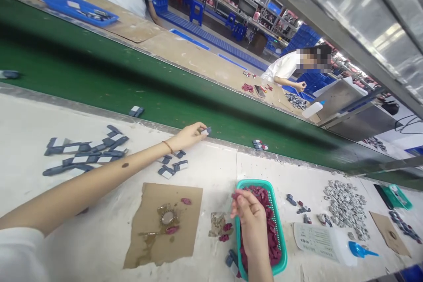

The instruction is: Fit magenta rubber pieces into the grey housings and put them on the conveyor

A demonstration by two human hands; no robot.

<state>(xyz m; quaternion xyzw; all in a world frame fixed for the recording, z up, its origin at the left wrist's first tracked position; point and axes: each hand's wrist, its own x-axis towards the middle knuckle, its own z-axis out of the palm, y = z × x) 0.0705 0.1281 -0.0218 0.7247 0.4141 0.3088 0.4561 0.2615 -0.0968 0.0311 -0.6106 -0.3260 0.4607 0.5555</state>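
My left hand (190, 136) reaches out to the near edge of the green conveyor belt (158, 99), its fingers closed on a small dark blue-grey part (206, 131) with a white face. Over the teal basket (280, 246) of dark red pieces (271, 233), my right hand (249, 211) pinches a small dark red piece (235, 195). Several blue-grey parts (173, 168) lie on the white table just below my left hand. A stained cardboard sheet (188, 238) between my arms bears a round wet lid-like object (167, 217) and two red pieces.
More blue-grey parts (84, 152) lie at the left. A white bottle with blue nozzle (317, 242) and a pile of grey pieces (345, 205) are at the right. Parts (260, 144) sit on the belt. Two people (287, 68) are beyond it, near a blue tray (77, 9).
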